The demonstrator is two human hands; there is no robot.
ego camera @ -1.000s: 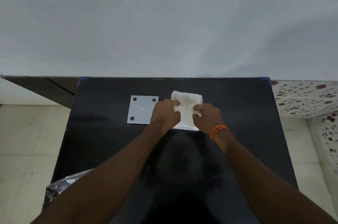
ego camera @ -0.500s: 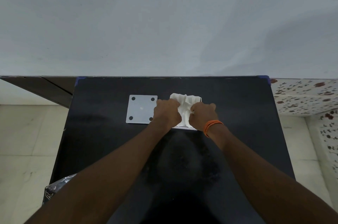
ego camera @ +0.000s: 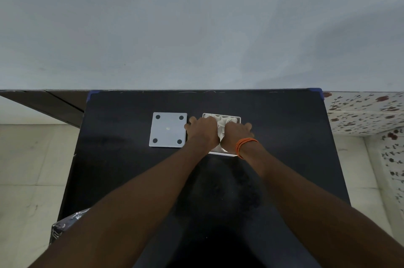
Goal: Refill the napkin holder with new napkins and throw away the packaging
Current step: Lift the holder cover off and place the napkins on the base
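Black table (ego camera: 284, 158), grey wall (ego camera: 196, 27)

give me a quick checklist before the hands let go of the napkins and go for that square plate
1. Napkins inside the white holder: ok, the stack sits within its rim, though crumpled on top.
2. Napkins pressed fully down: cannot tell, the left hand and right hand cover most of the stack.
3. Square plate within reach: ok, it lies flat beside the holder, next to the left hand.
4. Plate right way up: not ok as a lid, its four dark pads face up.
5. Holder steady on the black table: ok, upright and well in from the edges.
6. Packaging thrown away: cannot tell, none is clearly in view.
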